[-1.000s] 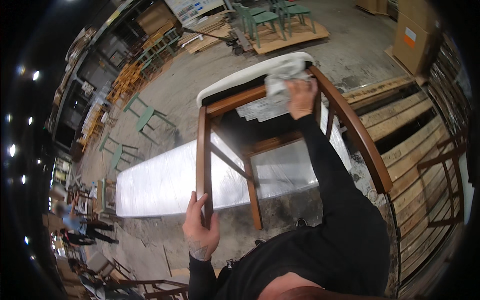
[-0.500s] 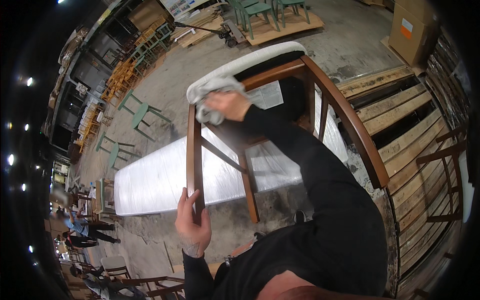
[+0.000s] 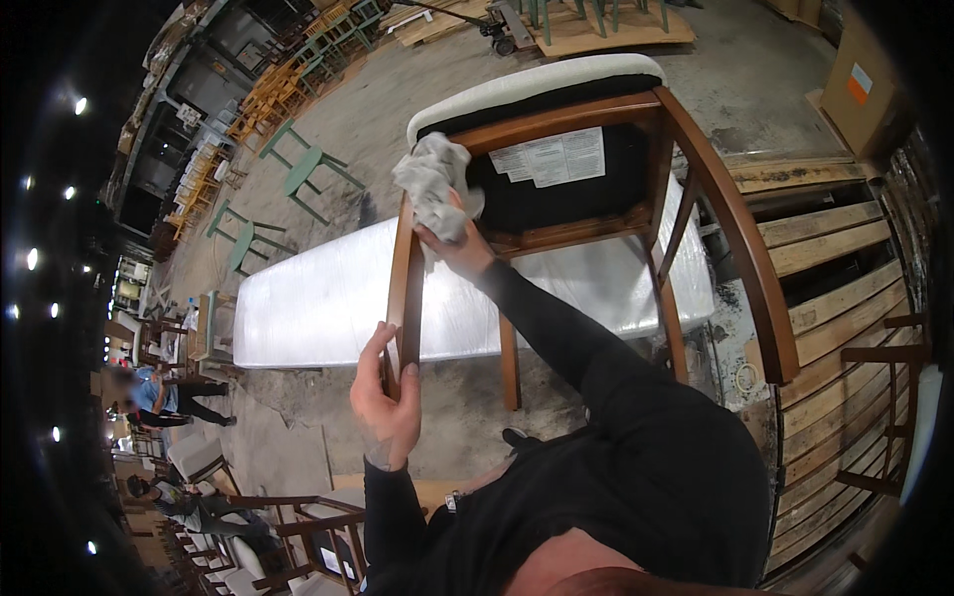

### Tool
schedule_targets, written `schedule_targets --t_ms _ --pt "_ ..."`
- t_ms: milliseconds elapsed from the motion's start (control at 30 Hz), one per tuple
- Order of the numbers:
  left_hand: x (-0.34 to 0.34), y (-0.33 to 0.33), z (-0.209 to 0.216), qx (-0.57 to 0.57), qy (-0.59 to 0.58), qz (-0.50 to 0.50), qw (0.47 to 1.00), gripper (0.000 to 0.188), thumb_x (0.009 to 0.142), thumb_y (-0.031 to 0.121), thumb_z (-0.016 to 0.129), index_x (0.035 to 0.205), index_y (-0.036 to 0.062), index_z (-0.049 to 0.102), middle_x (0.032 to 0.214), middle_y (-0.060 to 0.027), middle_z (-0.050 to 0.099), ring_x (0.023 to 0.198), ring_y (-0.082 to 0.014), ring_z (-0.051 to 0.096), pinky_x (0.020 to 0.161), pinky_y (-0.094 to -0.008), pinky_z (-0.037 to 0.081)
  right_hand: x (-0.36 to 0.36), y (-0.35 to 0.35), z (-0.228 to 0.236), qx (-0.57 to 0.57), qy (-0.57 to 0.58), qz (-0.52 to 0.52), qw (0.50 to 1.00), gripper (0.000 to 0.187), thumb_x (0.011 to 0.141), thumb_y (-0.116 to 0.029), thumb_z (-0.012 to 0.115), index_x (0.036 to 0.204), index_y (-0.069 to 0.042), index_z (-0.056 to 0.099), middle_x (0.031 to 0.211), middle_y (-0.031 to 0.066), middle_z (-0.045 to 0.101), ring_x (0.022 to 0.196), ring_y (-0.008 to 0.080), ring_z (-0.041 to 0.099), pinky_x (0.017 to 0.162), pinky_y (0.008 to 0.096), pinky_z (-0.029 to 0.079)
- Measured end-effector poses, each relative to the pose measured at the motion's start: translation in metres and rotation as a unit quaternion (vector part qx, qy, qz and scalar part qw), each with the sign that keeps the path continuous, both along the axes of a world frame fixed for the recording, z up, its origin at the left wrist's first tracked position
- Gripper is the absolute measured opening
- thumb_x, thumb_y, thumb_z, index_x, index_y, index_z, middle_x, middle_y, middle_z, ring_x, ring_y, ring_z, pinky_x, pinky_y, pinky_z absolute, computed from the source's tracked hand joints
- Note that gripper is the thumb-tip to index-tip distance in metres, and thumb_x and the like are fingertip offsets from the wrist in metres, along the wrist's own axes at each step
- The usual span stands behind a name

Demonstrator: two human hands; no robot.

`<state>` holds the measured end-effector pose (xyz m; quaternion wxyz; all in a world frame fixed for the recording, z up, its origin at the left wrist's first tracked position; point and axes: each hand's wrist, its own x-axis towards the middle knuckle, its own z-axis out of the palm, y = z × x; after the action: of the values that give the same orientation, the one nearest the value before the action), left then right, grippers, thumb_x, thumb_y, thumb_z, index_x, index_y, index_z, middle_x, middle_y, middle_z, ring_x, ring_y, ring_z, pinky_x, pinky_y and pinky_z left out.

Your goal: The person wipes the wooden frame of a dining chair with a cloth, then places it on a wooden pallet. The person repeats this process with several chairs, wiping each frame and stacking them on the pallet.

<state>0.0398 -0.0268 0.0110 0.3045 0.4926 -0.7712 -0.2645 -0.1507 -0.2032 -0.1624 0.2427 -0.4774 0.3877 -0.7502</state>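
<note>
A brown wooden chair with a pale upholstered seat is tipped so that its underside faces me. White printed sheets are stuck to the black cloth under the seat. My left hand grips the lower end of the nearest left leg, thumb on one side and fingers on the other. Bunched in my right hand is a light grey cloth, pressed at the corner where that leg meets the seat. The cloth hides part of that corner.
Beneath the chair lies a long slab wrapped in clear plastic. Wooden pallets lie at right, near a cardboard box. Green chairs stand at far left. Two people are at lower left, among more chairs.
My right hand and the cloth have shifted from across the seat's underside to the leg corner, uncovering the printed sheets. My left hand keeps its hold on the leg. The whole view has shifted.
</note>
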Motion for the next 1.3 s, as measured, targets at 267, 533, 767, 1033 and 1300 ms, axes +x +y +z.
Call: schedule_targets --t_ms 267,533,767,1033,1300 --pt "-0.005 -0.003 0.005 -0.093 -0.060 -0.054 0.992 0.051 0.082 -0.003 0.061 0.132 0.0043 0.057 0.140 -0.0242 0.054 0.116 -0.0344 0.064 0.090 -0.0371 0.052 -0.040 0.056 -0.105 0.332 0.117 0.081 0.932 0.070 0.076 -0.032 0.082 0.130 0.001 0.053 0.119 0.0253 0.064 0.117 0.0370 0.061 0.105 0.0448 0.044" --pt "0.002 -0.004 0.026 0.003 -0.139 -0.143 0.980 0.058 0.078 0.005 0.063 0.136 0.0065 0.056 0.152 -0.0292 0.032 0.133 -0.0454 0.047 0.106 -0.0468 0.041 -0.032 -0.068 -0.034 0.075 0.210 -0.311 0.924 0.050 0.071 -0.001 0.074 0.118 -0.010 0.061 0.110 0.0223 0.052 0.101 0.0432 0.058 0.086 0.0478 0.048" --pt "0.016 -0.023 0.025 -0.012 -0.129 -0.255 0.958 0.061 0.076 0.010 0.067 0.135 0.0032 0.055 0.153 -0.0324 0.026 0.144 -0.0538 0.027 0.116 -0.0541 0.026 -0.033 -0.014 -0.116 0.454 0.395 -0.187 0.776 0.048 0.082 -0.019 0.069 0.123 -0.002 0.051 0.117 0.0225 0.061 0.105 0.0376 0.065 0.086 0.0477 0.052" --pt "0.012 -0.034 0.015 -0.076 -0.129 -0.350 0.925 0.056 0.073 0.013 0.064 0.129 0.0042 0.063 0.141 -0.0213 0.051 0.145 -0.0485 0.029 0.116 -0.0668 0.015 -0.031 -0.078 -0.052 0.173 0.261 -0.383 0.869 0.059 0.068 -0.015 0.079 0.114 -0.001 0.046 0.096 0.0218 0.064 0.081 0.0427 0.066 0.071 0.0509 0.054" --pt "0.019 -0.045 0.004 -0.088 -0.023 -0.418 0.904 0.041 0.064 0.004 0.060 0.101 0.0060 0.075 0.059 0.0007 0.051 0.093 -0.0235 0.068 0.119 -0.0649 0.014 -0.052 0.015 -0.107 0.351 0.189 -0.127 0.908 0.056 0.080 -0.024 0.077 0.128 -0.004 0.057 0.117 0.0160 0.069 0.102 0.0303 0.070 0.088 0.0394 0.054"
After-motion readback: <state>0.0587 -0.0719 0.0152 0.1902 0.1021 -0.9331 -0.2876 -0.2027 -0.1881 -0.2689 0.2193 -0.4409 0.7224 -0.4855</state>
